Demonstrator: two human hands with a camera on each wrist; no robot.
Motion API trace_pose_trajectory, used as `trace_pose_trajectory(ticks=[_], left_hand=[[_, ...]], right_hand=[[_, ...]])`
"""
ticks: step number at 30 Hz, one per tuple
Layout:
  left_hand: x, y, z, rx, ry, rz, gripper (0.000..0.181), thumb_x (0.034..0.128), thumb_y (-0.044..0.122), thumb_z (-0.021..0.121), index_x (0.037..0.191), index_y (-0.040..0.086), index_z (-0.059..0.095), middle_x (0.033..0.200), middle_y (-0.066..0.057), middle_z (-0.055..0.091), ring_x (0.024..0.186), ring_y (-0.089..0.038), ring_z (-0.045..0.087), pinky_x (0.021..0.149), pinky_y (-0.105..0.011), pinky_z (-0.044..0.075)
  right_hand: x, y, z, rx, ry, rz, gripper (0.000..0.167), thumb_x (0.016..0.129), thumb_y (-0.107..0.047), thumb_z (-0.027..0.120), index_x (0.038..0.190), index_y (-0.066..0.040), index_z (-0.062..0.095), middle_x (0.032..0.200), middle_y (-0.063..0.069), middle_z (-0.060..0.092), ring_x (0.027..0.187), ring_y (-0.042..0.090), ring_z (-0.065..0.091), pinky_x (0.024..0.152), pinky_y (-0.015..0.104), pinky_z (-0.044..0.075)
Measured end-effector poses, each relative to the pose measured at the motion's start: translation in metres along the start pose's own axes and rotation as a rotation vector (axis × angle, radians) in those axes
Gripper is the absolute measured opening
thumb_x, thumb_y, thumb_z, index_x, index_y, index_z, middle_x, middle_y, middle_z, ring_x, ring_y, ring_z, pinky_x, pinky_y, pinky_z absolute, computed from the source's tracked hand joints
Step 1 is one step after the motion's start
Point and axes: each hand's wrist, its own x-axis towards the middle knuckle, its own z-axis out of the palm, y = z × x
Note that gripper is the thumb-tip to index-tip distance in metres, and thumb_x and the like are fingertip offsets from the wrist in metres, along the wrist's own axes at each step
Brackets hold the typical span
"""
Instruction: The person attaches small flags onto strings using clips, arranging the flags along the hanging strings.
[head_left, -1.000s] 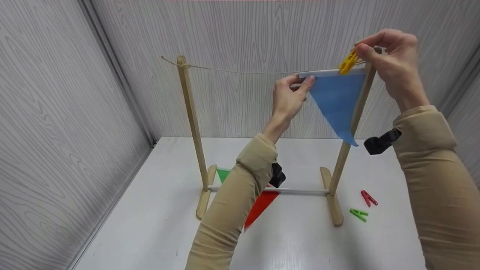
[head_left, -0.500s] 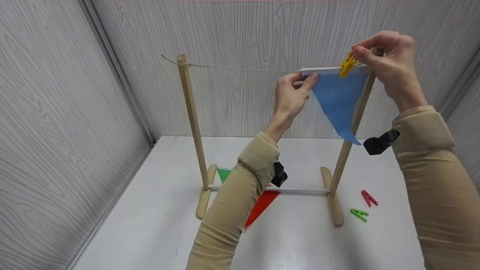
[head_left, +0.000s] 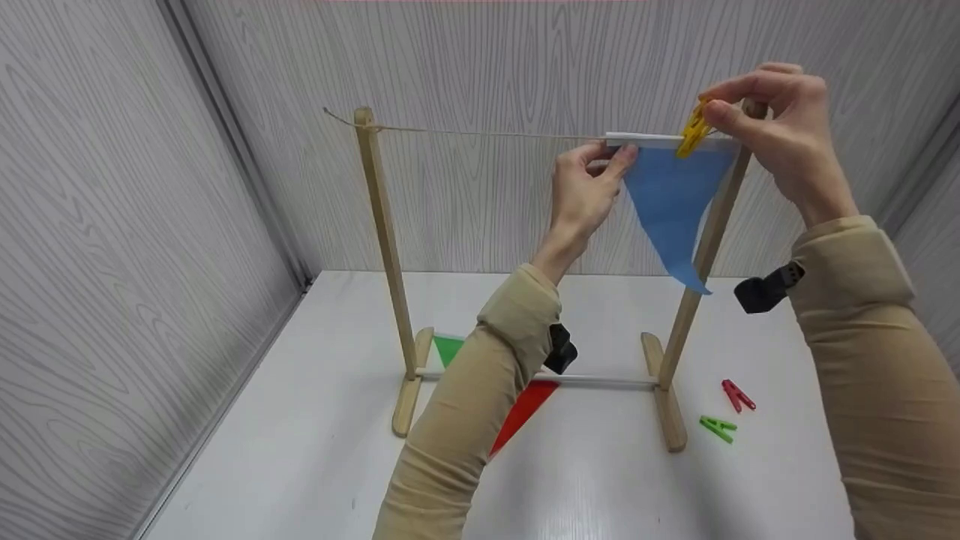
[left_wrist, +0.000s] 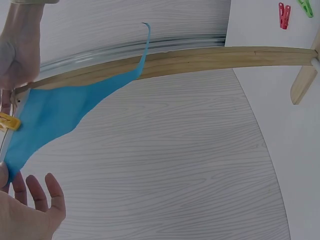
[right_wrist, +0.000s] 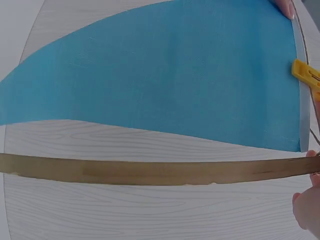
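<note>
As the left hand (head_left: 582, 193) pinches the blue pennant (head_left: 671, 199) at the string (head_left: 487, 134) and the right hand (head_left: 787, 124) its yellow clothespin (head_left: 691, 136), a bite missing the string, hard to see, could drop the pennant.

A blue pennant (head_left: 670, 202) with a white band (head_left: 652, 140), yellow clothespin (head_left: 694, 135), tan sleeves (head_left: 881, 375) — red clothespin (head_left: 738, 396), green clothespin (head_left: 718, 428) — and pale wall (head_left: 480, 60) streaked in grey wood grain.

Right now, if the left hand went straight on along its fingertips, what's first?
Past the blue flag it pinches, the left hand would probably meet the yellow clothespin first, though depth is unclear.
</note>
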Motion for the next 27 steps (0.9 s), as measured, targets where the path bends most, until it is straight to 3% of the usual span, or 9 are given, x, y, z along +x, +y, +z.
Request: trace_pose_trajectory(ticks=[6, 11, 18, 27], left_hand=[[-0.0006, -0.0011, -0.0008, 0.0, 0.001, -0.015, 0.027, 0.0996, 0.014, 0.063, 0.119, -0.003, 0.07, 0.115, -0.018, 0.072, 0.098, -0.02, 0.071, 0.072, -0.015, 0.054], [-0.0011, -0.0014, -0.0018, -0.021, 0.002, -0.03, 0.026, 0.0995, 0.014, 0.063, 0.119, -0.003, 0.07, 0.114, -0.018, 0.072, 0.097, -0.018, 0.07, 0.071, -0.016, 0.054], [-0.0019, -0.0045, -0.0046, -0.027, 0.001, -0.051, 0.031, 0.0997, 0.014, 0.063, 0.124, -0.004, 0.067, 0.117, -0.019, 0.07, 0.101, -0.023, 0.071, 0.073, -0.019, 0.057], [-0.0029, -0.0068, -0.0067, -0.045, -0.012, -0.044, 0.027, 0.0993, 0.012, 0.063, 0.123, 0.001, 0.069, 0.112, -0.017, 0.07, 0.093, -0.017, 0.069, 0.071, -0.018, 0.056]], right_hand=[[-0.0027, -0.0006, -0.0021, -0.034, -0.031, 0.042, 0.016, 0.088, -0.014, 0.076, 0.104, -0.009, 0.079, 0.094, -0.013, 0.051, 0.099, 0.007, 0.038, 0.083, 0.018, 0.027], [-0.0037, -0.0002, -0.0016, -0.034, -0.035, 0.069, 0.022, 0.089, -0.016, 0.076, 0.109, -0.009, 0.078, 0.102, -0.013, 0.052, 0.104, 0.007, 0.039, 0.085, 0.019, 0.029], [-0.0032, 0.0014, 0.0002, 0.008, -0.041, 0.054, 0.026, 0.089, -0.016, 0.076, 0.114, -0.01, 0.077, 0.101, -0.013, 0.057, 0.098, 0.008, 0.041, 0.083, 0.019, 0.031], [-0.0029, 0.0028, 0.0015, -0.01, -0.016, 0.074, 0.027, 0.088, -0.019, 0.077, 0.113, -0.011, 0.077, 0.1, -0.015, 0.057, 0.097, 0.007, 0.04, 0.086, 0.022, 0.029]])
